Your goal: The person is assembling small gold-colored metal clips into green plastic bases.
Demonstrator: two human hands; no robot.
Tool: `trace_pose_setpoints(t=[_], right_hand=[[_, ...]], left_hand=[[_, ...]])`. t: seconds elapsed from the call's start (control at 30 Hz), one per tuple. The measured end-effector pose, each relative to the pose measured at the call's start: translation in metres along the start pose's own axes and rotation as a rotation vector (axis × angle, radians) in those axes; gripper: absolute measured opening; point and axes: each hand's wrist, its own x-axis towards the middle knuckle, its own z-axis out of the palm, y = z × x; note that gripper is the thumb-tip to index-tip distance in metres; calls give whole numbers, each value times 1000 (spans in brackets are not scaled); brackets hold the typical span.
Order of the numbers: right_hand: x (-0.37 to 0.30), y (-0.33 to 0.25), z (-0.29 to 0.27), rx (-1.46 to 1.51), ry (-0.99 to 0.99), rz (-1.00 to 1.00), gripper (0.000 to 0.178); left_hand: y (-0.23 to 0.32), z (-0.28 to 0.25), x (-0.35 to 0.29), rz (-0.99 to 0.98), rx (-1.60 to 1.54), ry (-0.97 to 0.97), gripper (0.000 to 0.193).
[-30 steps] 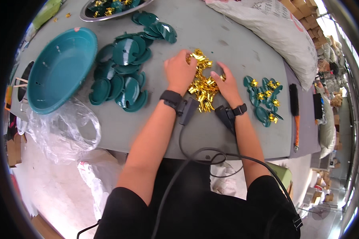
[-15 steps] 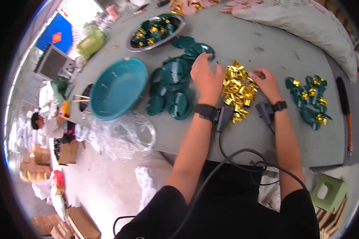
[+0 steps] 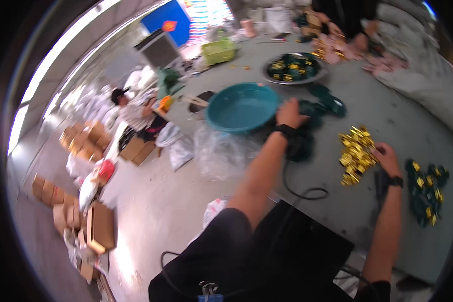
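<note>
My left hand point(image 3: 289, 116) is over a heap of dark green plastic discs point(image 3: 301, 146), close to the right rim of a teal basin point(image 3: 244, 106). Its thumb stands apart from the fingers, and I see nothing held, though the hand is slightly blurred. At the right edge of a pile of shiny gold foil pieces point(image 3: 355, 160) is my right hand point(image 3: 388, 160). Its fingers are curled together, and what they hold, if anything, is hidden. Right of that hand lies a group of green discs with gold pieces on them point(image 3: 427, 189).
A metal bowl point(image 3: 296, 70) of green and gold pieces stands farther back. Beyond it, another person's hands point(image 3: 332, 29) are near pink pieces point(image 3: 337, 50). A large white sack point(image 3: 428, 98) lies at the right, a clear plastic bag point(image 3: 221, 156) below the basin. A black cable point(image 3: 307, 194) crosses the table edge.
The view has swung left, bringing in another person at the far side. My left hand has moved left and nearer over the green discs. My right hand remains beside the gold pile.
</note>
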Motion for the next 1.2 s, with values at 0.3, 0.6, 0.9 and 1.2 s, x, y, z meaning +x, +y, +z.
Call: trace_pose_setpoints(t=[0.3, 0.6, 0.9, 1.2], right_hand=[[24, -24, 14, 384, 226, -23, 27], [8, -24, -4, 513, 328, 10, 29], [-9, -31, 4, 875, 422, -60, 31], [-66, -120, 57, 1183, 398, -76, 32]], left_hand=[[-6, -19, -11, 312, -238, 404, 25], [77, -7, -69, 130, -1149, 175, 17], [126, 8, -83, -230, -2262, -531, 23], [162, 32, -123, -184, -2124, -611, 33]])
